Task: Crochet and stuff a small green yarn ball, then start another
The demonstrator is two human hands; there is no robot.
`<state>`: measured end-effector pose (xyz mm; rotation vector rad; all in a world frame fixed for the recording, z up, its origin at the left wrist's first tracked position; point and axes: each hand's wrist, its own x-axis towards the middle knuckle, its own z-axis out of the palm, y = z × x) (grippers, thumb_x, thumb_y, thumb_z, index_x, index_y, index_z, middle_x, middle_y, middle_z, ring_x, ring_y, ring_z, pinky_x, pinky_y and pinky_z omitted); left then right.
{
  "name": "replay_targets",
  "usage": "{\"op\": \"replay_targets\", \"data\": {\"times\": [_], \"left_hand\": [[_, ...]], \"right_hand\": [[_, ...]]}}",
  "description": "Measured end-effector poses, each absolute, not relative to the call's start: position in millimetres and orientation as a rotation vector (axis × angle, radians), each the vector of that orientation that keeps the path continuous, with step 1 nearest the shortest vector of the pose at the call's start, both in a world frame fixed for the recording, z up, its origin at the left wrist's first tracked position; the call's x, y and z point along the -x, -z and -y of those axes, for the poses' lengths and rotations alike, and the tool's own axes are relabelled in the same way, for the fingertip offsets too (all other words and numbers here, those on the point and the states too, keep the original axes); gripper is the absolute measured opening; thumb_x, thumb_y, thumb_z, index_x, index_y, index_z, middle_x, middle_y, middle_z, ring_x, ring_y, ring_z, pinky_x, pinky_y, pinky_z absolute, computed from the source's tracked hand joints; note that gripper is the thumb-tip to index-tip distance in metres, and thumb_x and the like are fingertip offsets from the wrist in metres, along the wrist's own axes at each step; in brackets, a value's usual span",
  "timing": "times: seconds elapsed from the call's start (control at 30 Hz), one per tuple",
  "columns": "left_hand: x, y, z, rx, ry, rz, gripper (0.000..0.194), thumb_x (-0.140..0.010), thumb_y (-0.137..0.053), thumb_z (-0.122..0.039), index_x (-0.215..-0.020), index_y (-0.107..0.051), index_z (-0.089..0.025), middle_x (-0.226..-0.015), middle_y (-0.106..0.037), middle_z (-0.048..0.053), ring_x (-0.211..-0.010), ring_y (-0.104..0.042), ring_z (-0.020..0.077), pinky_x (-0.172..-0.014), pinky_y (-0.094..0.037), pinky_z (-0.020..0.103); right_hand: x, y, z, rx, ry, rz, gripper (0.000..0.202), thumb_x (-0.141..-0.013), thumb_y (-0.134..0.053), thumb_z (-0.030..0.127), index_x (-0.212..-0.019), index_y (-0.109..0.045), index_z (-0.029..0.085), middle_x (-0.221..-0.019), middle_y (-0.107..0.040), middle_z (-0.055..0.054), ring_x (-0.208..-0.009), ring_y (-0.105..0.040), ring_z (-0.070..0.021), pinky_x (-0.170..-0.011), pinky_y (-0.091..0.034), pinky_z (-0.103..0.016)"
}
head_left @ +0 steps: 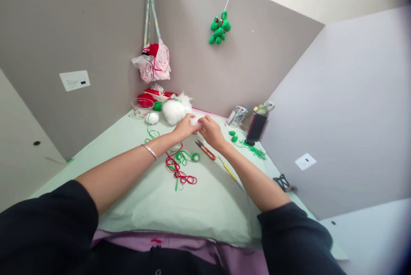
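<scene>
**Small fluffy tuft of white fibre [194,121] held over far part of pale green covered tabletop [180,215]**

Holding tuft in left hand [185,126], fingers narrowed around it. Meeting it from the other side with right hand [211,131]: fingers curled, tips close together at tuft's edge. Can't tell firm pinch from light touch there. Wearing silver-coloured bangle [149,152] on left wrist.

Just behind left hand: big loose heap of white fibre [174,111]. Left of heap: round white ball [152,118], then clear plastic tub [140,113].

On near side of hands: orange-handled metal snips [208,152], blade tips toward hands. Right of snips: slim yellow-handled metal tool [229,172]. Left of snips: tangled red yarn [181,175] crossing loose green yarn [180,157], plus small round green-and-white piece [195,157].

Farther right: loose bundle of green strands [257,152], near clear cup [236,117] holding slim sticks.

Hanging against grey partition [257,61]: cluster of green yarn balls [219,31] and white cloth bag with pink dots [163,63].
</scene>
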<state>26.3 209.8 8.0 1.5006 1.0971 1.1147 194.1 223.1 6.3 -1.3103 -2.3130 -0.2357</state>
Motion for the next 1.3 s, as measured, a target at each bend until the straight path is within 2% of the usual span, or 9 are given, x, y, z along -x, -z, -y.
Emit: {"op": "replay_targets", "data": {"times": [0.13, 0.3, 0.43, 0.53, 0.63, 0.87, 1.0, 1.13, 1.3], "left_hand": [[-29.8, 5.0, -219.3, -1.506, -1.094, -1.083, 0.039, -0.097, -0.064, -0.036, -0.131, -0.061, -0.016, -0.131, -0.064, 0.012, -0.111, -0.066, 0.0253, -0.093, -0.058, 0.047], [-21.7, 14.6, -217.8, -1.522, -1.054, -1.059, 0.039, -0.097, -0.064, -0.036, -0.131, -0.061, -0.016, -0.131, -0.064, 0.012, -0.112, -0.066, 0.0256, -0.093, -0.058, 0.047], [-13.5, 5.6, -213.9, -1.477, -1.071, -1.04, 0.038, -0.098, -0.063, -0.036, -0.13, -0.061, -0.016, -0.13, -0.064, 0.012, -0.11, -0.066, 0.0247, -0.092, -0.059, 0.046], [-5.5, -4.2, -203.5, -1.43, -1.109, -0.967, 0.026, -0.094, -0.069, -0.034, -0.11, -0.067, -0.013, -0.103, -0.07, 0.006, -0.085, -0.067, 0.0172, -0.076, -0.059, 0.035], [2.5, -10.3, -185.9, -1.367, -1.128, -0.843, 0.024, -0.08, -0.08, -0.033, -0.084, -0.066, -0.014, -0.071, -0.06, -0.003, -0.059, -0.054, 0.0091, -0.061, -0.047, 0.025], [15.2, -8.1, -164.4, -1.145, -1.174, -0.717, 0.034, -0.066, -0.084, -0.031, -0.085, -0.06, -0.016, -0.082, -0.064, -0.001, -0.073, -0.058, 0.0098, -0.073, -0.048, 0.025], [19.5, -7.8, -166.9, -1.047, -1.2, -0.677, 0.032, -0.066, -0.082, -0.025, -0.082, -0.055, -0.018, -0.082, -0.062, -0.001, -0.072, -0.057, 0.0087, -0.068, -0.048, 0.022], [21.0, -9.9, -163.1, -0.993, -1.218, -0.665, 0.026, -0.072, -0.076, -0.025, -0.078, -0.051, -0.019, -0.078, -0.057, -0.002, -0.058, -0.049, 0.0055, -0.049, -0.037, 0.018], [16.1, -7.7, -151.5, -1.05, -1.203, -0.687, 0.024, -0.074, -0.07, -0.023, -0.096, -0.064, -0.017, -0.089, -0.066, 0.003, -0.064, -0.056, 0.0075, -0.058, -0.045, 0.02]], "right_hand": [[-187.1, -11.2, -214.1, 1.349, 0.212, 2.421, 0.041, -0.093, -0.053, 0.021, -0.134, -0.054, 0.019, -0.124, -0.065, -0.013, -0.105, -0.063, -0.0244, -0.089, -0.048, -0.033], [-185.9, -10.3, -220.3, 1.498, 0.185, 2.542, 0.018, -0.096, -0.054, 0.024, -0.102, -0.07, 0.018, -0.102, -0.07, -0.011, -0.091, -0.066, -0.0232, -0.079, -0.047, -0.031], [-182.0, -15.2, -236.0, 1.58, 0.237, 2.475, 0.022, -0.101, -0.049, 0.022, -0.107, -0.069, 0.017, -0.113, -0.069, -0.014, -0.104, -0.066, -0.0243, -0.088, -0.051, -0.036], [-187.8, -33.3, -258.7, 1.671, 0.275, 2.332, 0.034, -0.098, -0.062, 0.038, -0.126, -0.063, 0.017, -0.128, -0.065, -0.01, -0.111, -0.066, -0.0233, -0.094, -0.057, -0.045], [-205.9, -58.9, -283.1, 1.767, 0.289, 2.144, 0.038, -0.098, -0.063, 0.037, -0.13, -0.06, 0.018, -0.133, -0.063, -0.011, -0.114, -0.066, -0.0243, -0.096, -0.058, -0.047], [-236.9, -79.8, -281.8, 1.783, -0.091, 2.216, 0.038, -0.098, -0.063, 0.038, -0.13, -0.06, 0.017, -0.131, -0.064, -0.011, -0.111, -0.066, -0.0235, -0.094, -0.058, -0.046], [-224.6, -55.7, -225.7, 1.55, -0.414, 2.434, 0.025, -0.096, -0.063, 0.026, -0.119, -0.068, 0.017, -0.109, -0.074, -0.008, -0.091, -0.07, -0.0184, -0.087, -0.058, -0.036], [-204.0, -16.1, -161.4, 1.316, -0.577, 2.546, 0.056, -0.075, -0.08, 0.015, -0.128, -0.067, 0.028, -0.116, -0.071, -0.005, -0.099, -0.068, -0.0182, -0.09, -0.055, -0.032], [-197.5, 14.8, -132.7, 1.296, -0.583, 2.383, 0.038, -0.081, -0.062, 0.008, -0.117, -0.068, 0.021, -0.108, -0.07, -0.006, -0.093, -0.065, -0.0177, -0.089, -0.053, -0.034]]}}
